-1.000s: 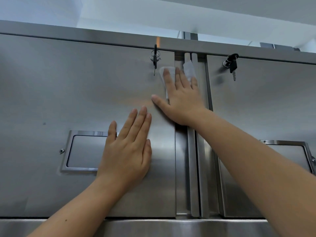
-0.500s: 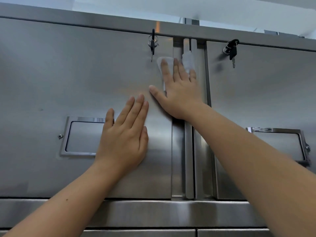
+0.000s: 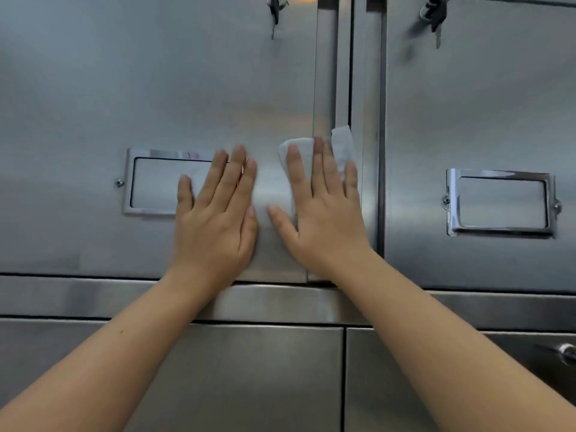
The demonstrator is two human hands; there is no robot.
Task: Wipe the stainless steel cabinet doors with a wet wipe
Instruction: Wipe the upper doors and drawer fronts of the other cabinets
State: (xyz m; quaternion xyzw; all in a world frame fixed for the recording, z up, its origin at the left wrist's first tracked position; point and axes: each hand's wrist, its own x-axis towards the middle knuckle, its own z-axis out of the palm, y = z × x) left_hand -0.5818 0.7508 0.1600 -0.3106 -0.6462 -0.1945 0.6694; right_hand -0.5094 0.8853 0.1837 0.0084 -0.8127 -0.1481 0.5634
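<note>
straight fingers (image 3: 322, 169) of the right hand (image 3: 324, 226) press a crumpled white wet wipe (image 3: 341, 145) flat at the left cabinet door's (image 3: 93, 88) right edge; the left hand (image 3: 215, 219) lies flat, fingers extended, just beside, over a framed label holder (image 3: 156, 182).

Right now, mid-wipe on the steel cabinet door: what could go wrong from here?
1. The white wet wipe is only pinned under the flat fingers of the right hand. Its loose corner lies over the vertical gap between the doors and might snag or slip free.
2. The bare left hand lies flat on the brushed stainless steel left door, likely leaving prints.
3. An upward stroke could knock the dark key hanging in that door's lock.
</note>
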